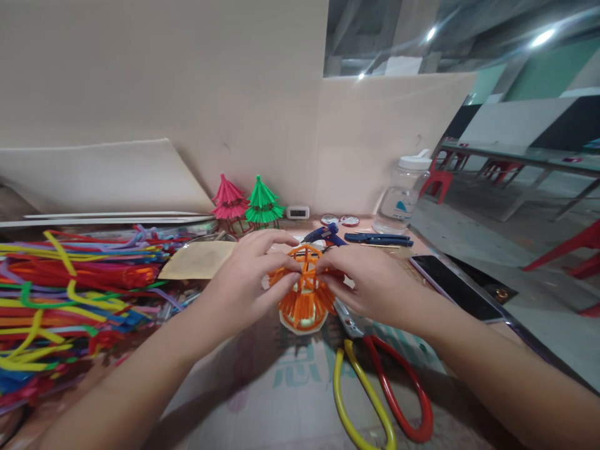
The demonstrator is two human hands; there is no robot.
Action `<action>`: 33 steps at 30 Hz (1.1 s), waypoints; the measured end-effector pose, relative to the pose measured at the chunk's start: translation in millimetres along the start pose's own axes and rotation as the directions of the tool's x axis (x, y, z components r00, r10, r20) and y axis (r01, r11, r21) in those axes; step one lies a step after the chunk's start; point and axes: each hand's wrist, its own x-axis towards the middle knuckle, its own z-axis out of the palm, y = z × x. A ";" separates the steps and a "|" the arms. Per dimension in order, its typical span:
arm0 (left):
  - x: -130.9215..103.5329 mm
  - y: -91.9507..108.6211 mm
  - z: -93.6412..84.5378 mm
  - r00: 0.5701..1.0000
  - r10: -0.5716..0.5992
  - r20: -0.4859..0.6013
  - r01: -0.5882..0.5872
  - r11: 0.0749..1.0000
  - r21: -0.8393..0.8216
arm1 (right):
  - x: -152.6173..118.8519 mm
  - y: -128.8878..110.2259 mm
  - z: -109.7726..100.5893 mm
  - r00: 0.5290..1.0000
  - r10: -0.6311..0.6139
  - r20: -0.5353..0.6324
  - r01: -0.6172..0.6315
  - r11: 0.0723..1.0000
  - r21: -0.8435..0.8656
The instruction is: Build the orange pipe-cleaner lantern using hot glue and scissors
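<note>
Between my two hands stands an orange pipe-cleaner craft (304, 306), a flared, cage-like piece on a pale many-sided base. My left hand (255, 275) pinches its upper part from the left, thumb and fingertips at the orange strands. From the right, the fingers of my right hand (354, 275) close on the upper strands too. Just right of the craft lie scissors (360, 375) with one yellow and one red handle, their blades partly behind my right hand. Behind the craft rests a blue glue gun (323, 234), partly hidden.
Many coloured pipe cleaners (70, 294) are heaped at left, beside a tan sheet (197, 259). Pink (229, 200) and green (263, 201) tree crafts stand by the wall, near a small digital timer (298, 212). A water bottle (400, 197), blue cutter (379, 239) and phone (454, 287) lie at right.
</note>
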 end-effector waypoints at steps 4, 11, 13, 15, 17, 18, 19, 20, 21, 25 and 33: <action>-0.2 -0.7 0.6 1.000 -0.002 -0.004 0.002 1.000 -0.004 | 0.0 -0.3 2.1 1.000 0.001 -0.022 -0.002 1.000 -0.016; -0.9 2.1 1.4 1.000 -0.009 -0.025 0.009 1.000 0.002 | 2.5 -0.6 4.5 0.998 0.037 -0.041 -0.036 0.999 0.028; -2.8 9.4 3.9 0.998 -0.014 -0.065 0.015 0.999 0.028 | 1.9 -1.5 2.8 0.997 0.052 -0.055 -0.050 0.998 0.031; -5.4 19.3 7.5 0.994 -0.010 -0.106 0.015 0.999 0.044 | 0.9 -3.5 0.1 0.996 0.041 -0.077 -0.039 0.999 0.022; -8.1 28.6 10.9 0.992 -0.022 -0.127 0.028 0.999 0.043 | -0.2 -6.5 -2.8 0.993 0.002 -0.119 0.000 1.000 0.016; -9.2 32.0 12.2 0.990 -0.033 -0.138 0.038 0.999 0.036 | -0.5 -8.1 -4.0 0.990 -0.018 -0.141 0.021 1.000 0.014; -10.1 34.3 13.2 0.987 -0.037 -0.154 0.041 0.999 0.027 | -0.8 -9.8 -5.1 0.986 -0.033 -0.162 0.036 0.999 0.014; -10.8 35.4 13.8 0.984 -0.032 -0.175 0.035 0.999 0.015 | -1.0 -11.5 -6.0 0.983 -0.043 -0.176 0.047 0.999 0.015; -11.2 35.5 14.0 0.980 -0.023 -0.197 0.024 1.000 0.004 | -1.1 -13.0 -6.5 0.982 -0.046 -0.183 0.050 0.999 0.017; -10.2 32.4 12.5 0.973 -0.012 -0.232 0.002 0.999 -0.044 | -1.4 -16.0 -6.3 0.980 -0.049 -0.192 0.053 0.998 0.015; -5.1 27.1 7.1 0.979 -0.073 -0.191 0.054 0.993 -0.104 | -0.7 -12.5 -8.2 0.987 -0.045 -0.152 0.051 0.998 0.030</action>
